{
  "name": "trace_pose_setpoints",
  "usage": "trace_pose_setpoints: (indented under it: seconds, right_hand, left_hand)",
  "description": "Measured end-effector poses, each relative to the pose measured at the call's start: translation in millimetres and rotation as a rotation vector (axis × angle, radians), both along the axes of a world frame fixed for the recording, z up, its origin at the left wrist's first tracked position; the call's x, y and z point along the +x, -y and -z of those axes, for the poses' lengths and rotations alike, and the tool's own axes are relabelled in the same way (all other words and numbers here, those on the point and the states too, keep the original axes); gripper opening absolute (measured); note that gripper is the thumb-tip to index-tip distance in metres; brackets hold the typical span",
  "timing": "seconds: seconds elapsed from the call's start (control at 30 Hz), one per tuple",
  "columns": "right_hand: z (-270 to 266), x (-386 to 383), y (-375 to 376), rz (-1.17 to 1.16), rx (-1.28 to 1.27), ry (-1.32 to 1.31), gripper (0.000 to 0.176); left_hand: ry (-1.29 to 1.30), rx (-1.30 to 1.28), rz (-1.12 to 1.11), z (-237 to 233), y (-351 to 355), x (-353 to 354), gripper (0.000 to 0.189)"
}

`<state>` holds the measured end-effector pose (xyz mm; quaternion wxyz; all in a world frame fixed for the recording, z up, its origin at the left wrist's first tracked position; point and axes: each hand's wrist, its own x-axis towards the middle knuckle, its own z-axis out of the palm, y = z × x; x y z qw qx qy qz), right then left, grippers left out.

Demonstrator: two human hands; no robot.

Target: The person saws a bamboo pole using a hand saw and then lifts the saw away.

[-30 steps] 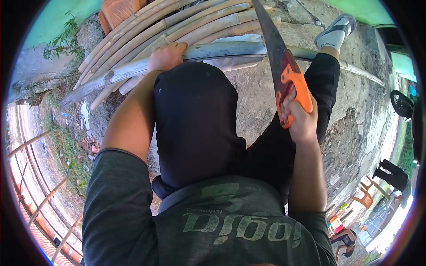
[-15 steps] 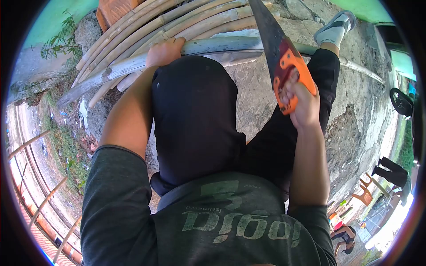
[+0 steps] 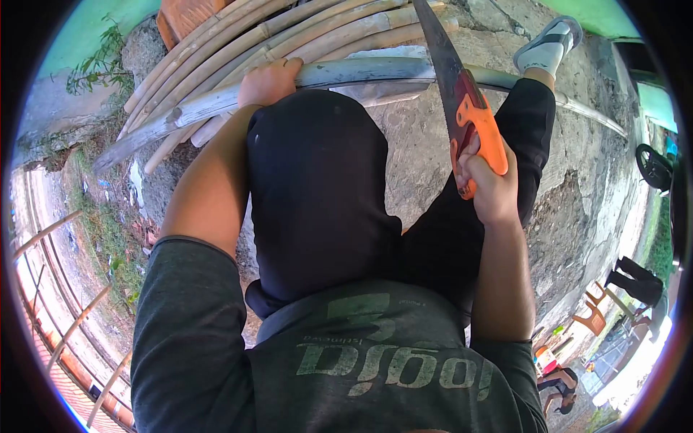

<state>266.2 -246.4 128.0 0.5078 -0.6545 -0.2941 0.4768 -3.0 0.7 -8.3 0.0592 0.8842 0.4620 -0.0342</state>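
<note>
My right hand point(image 3: 492, 180) is wrapped round the orange handle of a hand saw point(image 3: 456, 86). The dark blade points up and away, its toothed edge toward the left, and crosses over a long grey-green bamboo pole point(image 3: 361, 70). My left hand point(image 3: 268, 81) grips that pole from above, just beyond my bent left knee point(image 3: 317, 137). The pole runs from the lower left across to my outstretched right leg, near the sandalled foot point(image 3: 550, 47). Parts of the left fingers are hidden behind the pole.
Several bamboo poles point(image 3: 289, 45) lie side by side behind the held one. Cracked concrete ground point(image 3: 577, 159) spreads to the right. An orange-brown chair point(image 3: 593, 317) and two people point(image 3: 639, 281) point(image 3: 561, 386) are at the far right. Weeds point(image 3: 97, 68) grow at the left.
The saw has shifted slightly toward me and turned a little, its blade now seen more edge-on. My left hand and the pole have stayed in place.
</note>
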Motion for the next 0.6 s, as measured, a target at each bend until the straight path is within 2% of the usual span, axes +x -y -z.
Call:
trace_pose_setpoints:
  seconds: [0.2, 0.27, 0.4, 0.47, 0.6]
  right_hand:
    - [11.8, 19.1, -35.8, 0.056, 0.020, -0.098, 0.007]
    - [10.1, 14.5, -35.6, 0.043, 0.008, -0.041, 0.006]
    - [4.9, -11.7, 7.4, 0.018, -0.019, 0.048, 0.010]
    - [21.2, -12.9, 23.3, 0.007, 0.053, 0.086, 0.009]
    - [17.0, -13.6, -6.9, 0.012, -0.010, 0.098, 0.007]
  left_hand:
    - [-0.015, 0.005, -0.005, -3.5, 3.2, 1.9, 0.039]
    - [-0.032, -0.017, -0.012, -0.4, -2.7, 0.5, 0.043]
    - [0.004, 0.005, 0.002, -1.4, -3.4, 0.5, 0.037]
    - [0.005, 0.001, -0.014, -8.2, 4.2, 3.1, 0.035]
    - [0.011, -0.006, 0.000, -9.3, 4.1, 1.8, 0.034]
